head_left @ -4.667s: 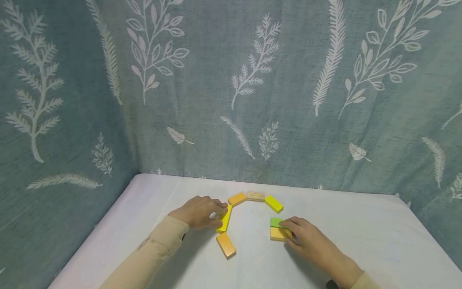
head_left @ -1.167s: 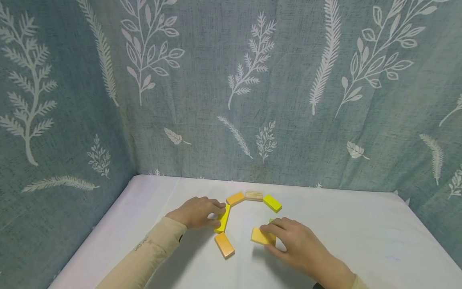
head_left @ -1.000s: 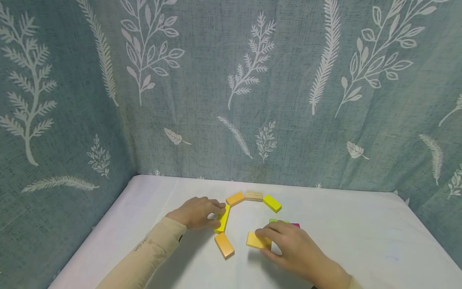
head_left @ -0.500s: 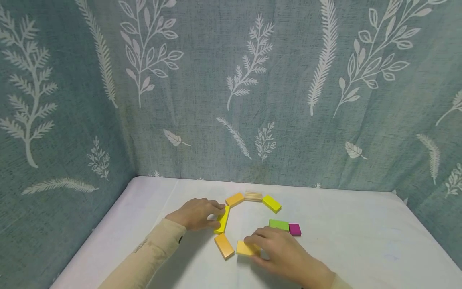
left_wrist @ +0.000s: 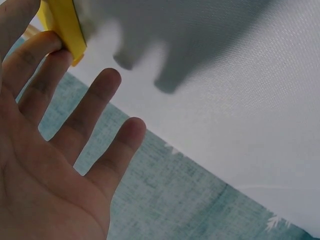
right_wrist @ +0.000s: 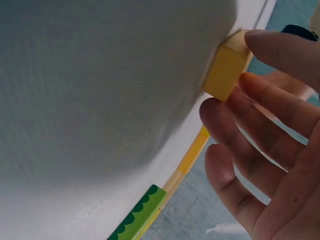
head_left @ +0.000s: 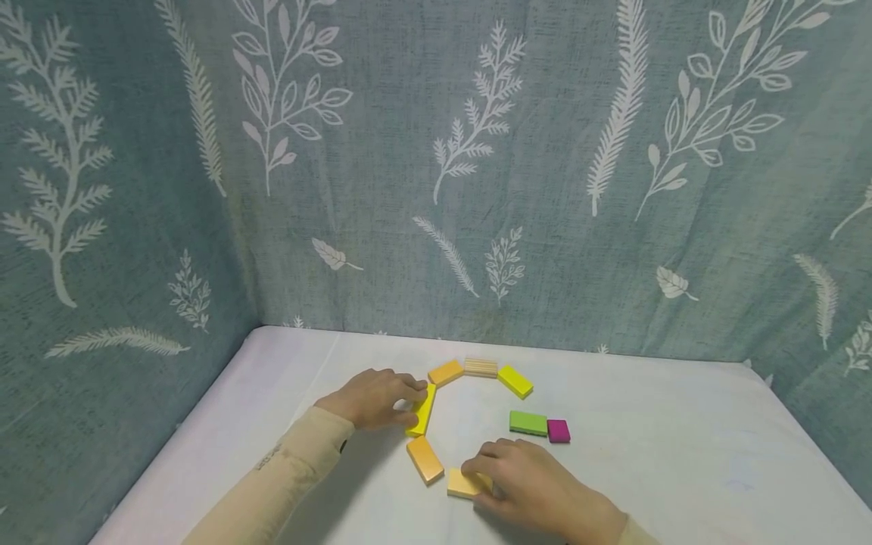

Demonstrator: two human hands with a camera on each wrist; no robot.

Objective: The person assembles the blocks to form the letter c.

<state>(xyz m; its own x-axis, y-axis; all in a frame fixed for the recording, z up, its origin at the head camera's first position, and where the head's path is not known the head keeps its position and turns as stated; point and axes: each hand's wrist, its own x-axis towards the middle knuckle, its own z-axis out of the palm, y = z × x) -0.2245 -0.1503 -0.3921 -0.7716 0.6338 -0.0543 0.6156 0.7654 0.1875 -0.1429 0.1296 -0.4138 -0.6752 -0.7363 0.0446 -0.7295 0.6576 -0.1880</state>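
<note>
My left hand [head_left: 371,399] holds a long yellow block [head_left: 425,412] between thumb and fingers on the white tabletop. In the left wrist view, fingertips touch that yellow block [left_wrist: 66,27], while the other fingers are spread. My right hand [head_left: 534,488] pinches a pale orange block [head_left: 460,483] at the near side of an arc of blocks. The right wrist view shows the thumb on one end of the pale block [right_wrist: 225,72] and fingers at its other side. An orange block [head_left: 425,459] lies just left of the pale one, between it and the yellow block.
Continuing the arc at the back are another orange block [head_left: 446,373], a ridged wooden piece [head_left: 481,368] and a short yellow block [head_left: 515,381]. A green block [head_left: 527,422] and a small magenta block [head_left: 559,431] lie side by side beyond my right hand. Leaf-patterned cloth [head_left: 381,227] rises behind the table.
My right hand has carried the pale orange block from beside the green block leftward and nearer, to beside the orange block. The magenta block has come into view. My left hand stays put.
</note>
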